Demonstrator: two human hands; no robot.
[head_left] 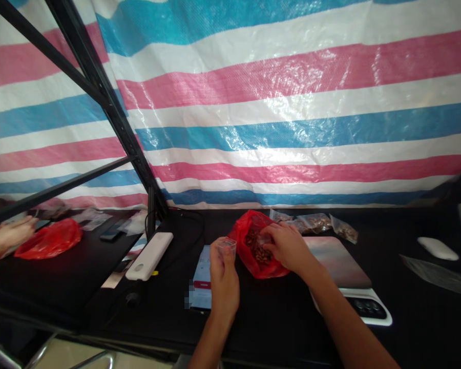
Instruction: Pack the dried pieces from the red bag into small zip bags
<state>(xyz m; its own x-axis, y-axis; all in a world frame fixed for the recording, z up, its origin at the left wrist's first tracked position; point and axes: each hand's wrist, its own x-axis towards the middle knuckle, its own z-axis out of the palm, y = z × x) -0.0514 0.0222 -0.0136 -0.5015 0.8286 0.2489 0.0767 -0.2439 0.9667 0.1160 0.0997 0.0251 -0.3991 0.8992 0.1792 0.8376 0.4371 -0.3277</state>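
Observation:
My left hand (226, 279) is closed around a small clear plastic bag (227, 247), its mouth showing above the thumb and fingers. To its right, a red plastic bag (241, 251) lies open on the black table, with many small brown pieces (260, 251) inside. The fingers of my right hand (290, 246) are bent together at the mouth of the red bag, over the pieces. What they hold, if anything, I cannot make out. Behind that hand lie several small clear bags (318, 222) with brown contents. A lit phone (202, 279) is partly hidden by my left hand.
A white power bank (149, 256) with a cable lies at the left. A tablet-like flat object (336, 261) and a white phone (382, 310) lie under my right forearm. Farther right are a white mouse (438, 248) and flat clear plastic (438, 274). Another person's hand (17, 234) is at far left.

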